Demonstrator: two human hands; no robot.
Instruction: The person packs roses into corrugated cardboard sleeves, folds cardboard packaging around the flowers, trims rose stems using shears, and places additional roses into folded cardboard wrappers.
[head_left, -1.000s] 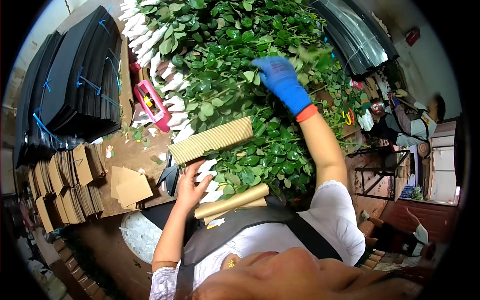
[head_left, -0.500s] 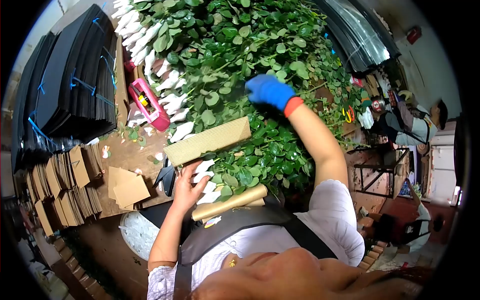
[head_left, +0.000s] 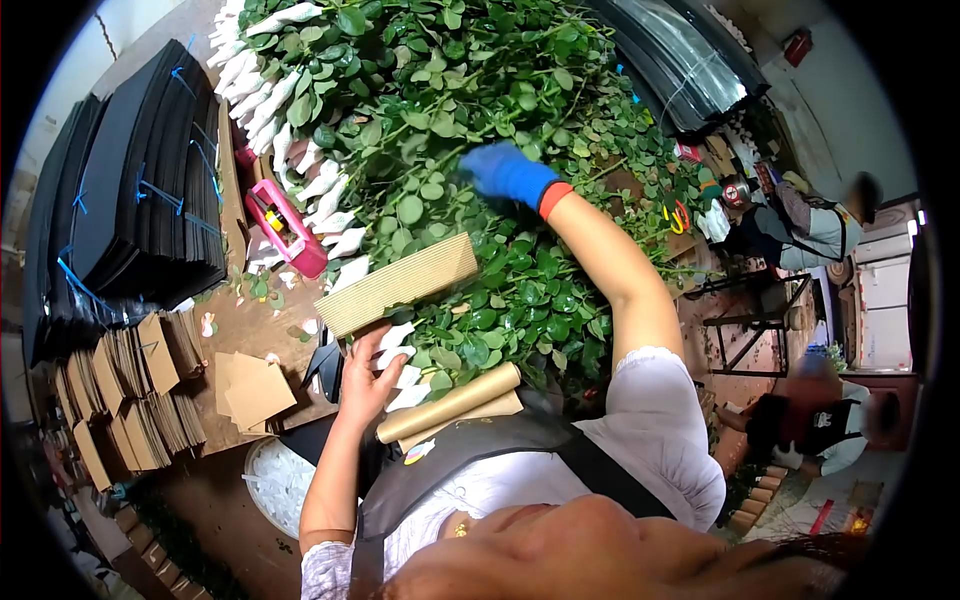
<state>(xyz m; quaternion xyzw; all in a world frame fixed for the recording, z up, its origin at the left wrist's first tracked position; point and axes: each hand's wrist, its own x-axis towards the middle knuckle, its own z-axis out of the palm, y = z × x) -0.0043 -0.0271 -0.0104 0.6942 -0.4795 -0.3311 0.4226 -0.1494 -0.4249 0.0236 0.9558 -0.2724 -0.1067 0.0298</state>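
My right hand, in a blue glove with a red cuff, is over a large heap of leafy green stems. Motion blurs its fingers, so whether they grip a stem is unclear. Bare, my left hand rests with thumb and fingers apart beside white-sleeved flower heads. Its fingertips reach the lower edge of a corrugated cardboard strip, which lies across a nearer bunch of stems. Right by my apron, a roll of brown paper lies below that bunch.
A pink tape dispenser stands left of the heap. Cardboard pieces and a black tool lie nearby. Stacked black sheets and folded cardboard fill the left. Other people are at the right.
The whole view has shifted slightly. My gloved right hand has moved a little left over the leaves. My left hand stays by the cardboard strip and white-sleeved heads.
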